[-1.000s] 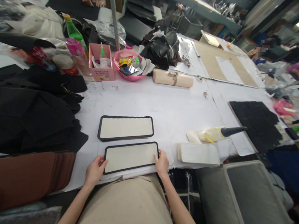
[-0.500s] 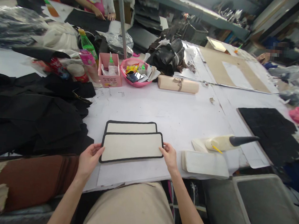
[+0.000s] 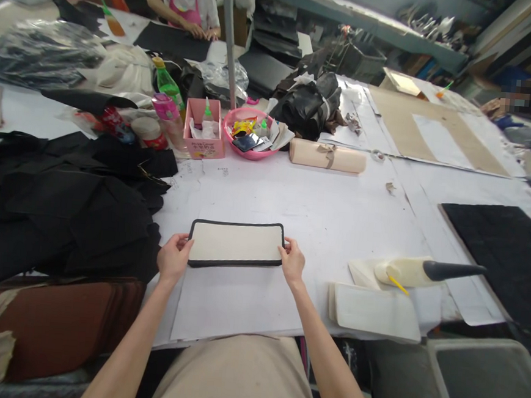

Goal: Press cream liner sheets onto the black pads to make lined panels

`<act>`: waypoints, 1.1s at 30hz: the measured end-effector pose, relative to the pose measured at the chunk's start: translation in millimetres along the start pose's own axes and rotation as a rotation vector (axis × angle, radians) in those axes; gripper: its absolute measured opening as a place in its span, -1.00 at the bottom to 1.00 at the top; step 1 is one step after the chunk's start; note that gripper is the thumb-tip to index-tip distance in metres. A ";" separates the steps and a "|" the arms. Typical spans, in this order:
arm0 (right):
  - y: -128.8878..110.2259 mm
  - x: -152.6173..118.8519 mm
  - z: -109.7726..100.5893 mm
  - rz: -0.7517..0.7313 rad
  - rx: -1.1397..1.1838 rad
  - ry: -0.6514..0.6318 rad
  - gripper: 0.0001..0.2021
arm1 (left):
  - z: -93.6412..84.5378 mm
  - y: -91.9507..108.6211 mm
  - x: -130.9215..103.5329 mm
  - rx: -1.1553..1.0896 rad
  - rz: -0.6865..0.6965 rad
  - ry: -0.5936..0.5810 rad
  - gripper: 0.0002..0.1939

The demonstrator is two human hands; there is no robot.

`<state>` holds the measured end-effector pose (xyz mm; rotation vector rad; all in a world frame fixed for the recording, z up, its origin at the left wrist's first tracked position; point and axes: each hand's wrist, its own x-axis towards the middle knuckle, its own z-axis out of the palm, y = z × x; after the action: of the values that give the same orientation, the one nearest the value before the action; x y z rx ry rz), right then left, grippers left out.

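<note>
A cream rectangular panel with a black border point(image 3: 237, 243) lies over the white-covered table in front of me. My left hand point(image 3: 174, 257) pinches its left edge, thumb on top and fingers at the side. At the opposite short edge my right hand point(image 3: 292, 260) holds the panel the same way. The second bordered panel is now almost wholly hidden beneath it; only a thin dark edge shows along the bottom. To the right of my right hand lies a stack of whitish rectangular pieces point(image 3: 376, 311), with a cream bottle with a dark nozzle point(image 3: 402, 272) behind it.
Black cut pieces point(image 3: 67, 208) are heaped at left, above a brown stack point(image 3: 53, 323). A pink box point(image 3: 205, 130), a pink basin point(image 3: 251, 152) and a beige roll point(image 3: 327, 156) stand farther back. A grey bin point(image 3: 485, 388) is at lower right. Another person point(image 3: 188, 9) works across the table.
The front panel has moved away from me onto the other one, so their edges nearly line up. Both hands moved with it, still at its ends. My view has shifted slightly.
</note>
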<state>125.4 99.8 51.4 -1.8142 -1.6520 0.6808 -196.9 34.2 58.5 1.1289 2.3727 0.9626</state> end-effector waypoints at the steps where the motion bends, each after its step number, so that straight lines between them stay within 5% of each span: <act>1: 1.4 -0.3 0.7 -0.002 -0.029 0.006 -0.73 | 0.5 -0.7 -0.9 0.021 0.008 0.004 -0.68; 6: 0.7 -1.0 -4.7 -0.066 -0.175 0.056 -0.72 | 0.2 1.1 -10.2 0.180 0.053 0.080 -0.64; 10: -23.0 -1.2 -1.0 -0.217 -0.265 0.108 -0.66 | 9.9 21.8 -16.3 0.270 0.335 0.145 -0.57; 16: -67.7 14.7 57.2 -0.490 -0.314 -0.129 -0.58 | 49.9 49.1 3.6 0.313 0.635 -0.058 -0.48; 21: -62.9 30.0 86.2 -0.539 -0.403 -0.180 -0.54 | 64.5 33.8 14.7 0.418 0.666 -0.146 -0.37; 26: -53.1 29.0 85.6 -0.544 -0.513 -0.184 -0.53 | 71.1 21.5 13.2 0.370 0.591 -0.187 -0.30; 33: -57.4 27.2 86.1 -0.531 -0.545 -0.199 -0.52 | 68.0 31.0 9.4 0.407 0.593 -0.180 -0.23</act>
<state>27.0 137.3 33.0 -1.5462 -2.5044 0.1825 -148.0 84.9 31.7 2.0525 2.1730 0.4982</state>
